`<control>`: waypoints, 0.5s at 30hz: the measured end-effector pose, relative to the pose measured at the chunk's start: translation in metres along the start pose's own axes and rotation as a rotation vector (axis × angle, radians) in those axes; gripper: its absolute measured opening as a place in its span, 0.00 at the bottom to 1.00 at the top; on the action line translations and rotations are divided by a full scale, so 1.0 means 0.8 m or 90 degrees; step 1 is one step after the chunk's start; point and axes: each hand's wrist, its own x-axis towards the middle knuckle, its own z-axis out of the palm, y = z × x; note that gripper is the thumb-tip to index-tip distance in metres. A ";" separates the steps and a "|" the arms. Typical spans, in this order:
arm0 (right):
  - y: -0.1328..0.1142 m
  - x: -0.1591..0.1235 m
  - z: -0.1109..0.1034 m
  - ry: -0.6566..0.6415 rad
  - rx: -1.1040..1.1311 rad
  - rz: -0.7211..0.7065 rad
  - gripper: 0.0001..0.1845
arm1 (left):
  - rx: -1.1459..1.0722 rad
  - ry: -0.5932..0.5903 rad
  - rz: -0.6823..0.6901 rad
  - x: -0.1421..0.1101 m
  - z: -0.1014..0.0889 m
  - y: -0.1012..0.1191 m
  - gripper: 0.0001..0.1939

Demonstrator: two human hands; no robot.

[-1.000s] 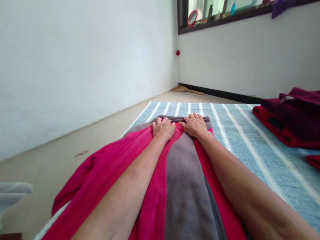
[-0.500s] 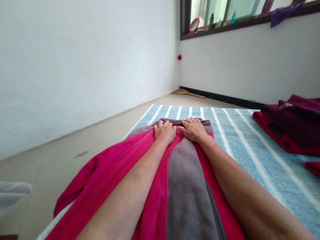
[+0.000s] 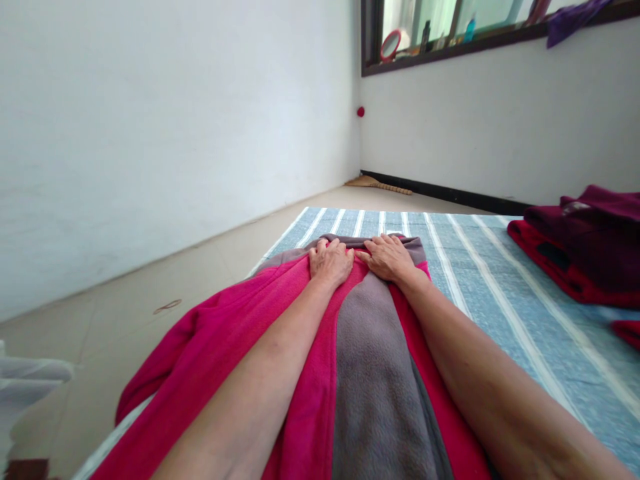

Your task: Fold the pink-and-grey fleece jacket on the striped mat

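A pink and grey fleece jacket (image 3: pixel 380 373) lies stretched out in front of me, one sleeve hanging over the left edge of the bed-like surface. Both arms reach along it to the grey band at its far end. My left hand (image 3: pixel 331 261) rests palm down on the pink cloth just below that band, its fingers apart and slightly bent. Beside it, my right hand (image 3: pixel 387 257) lies across the band with fingers spread. The thumbs nearly meet. Both hands press on the cloth from above, and I see no fold gripped in either.
Striped blue-and-white cloth (image 3: pixel 480 287) covers the surface. At right sits a stack of folded dark red and purple clothes (image 3: pixel 590 247). A straw-coloured broom-like item (image 3: pixel 385 185) lies on the floor by the corner. A window ledge holds a round red mirror (image 3: pixel 391 45) and bottles.
The view has shifted very slightly. Both hands keep their place on the jacket, and the cloth looks the same.
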 end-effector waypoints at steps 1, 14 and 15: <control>-0.001 0.000 0.001 0.001 -0.001 0.002 0.28 | -0.001 -0.001 0.000 0.000 0.001 0.000 0.20; -0.007 -0.006 -0.003 -0.015 -0.016 0.021 0.24 | -0.048 -0.093 0.086 -0.041 -0.053 -0.016 0.20; -0.008 -0.006 -0.005 -0.018 -0.015 0.021 0.24 | -0.054 -0.109 0.097 -0.058 -0.062 -0.017 0.21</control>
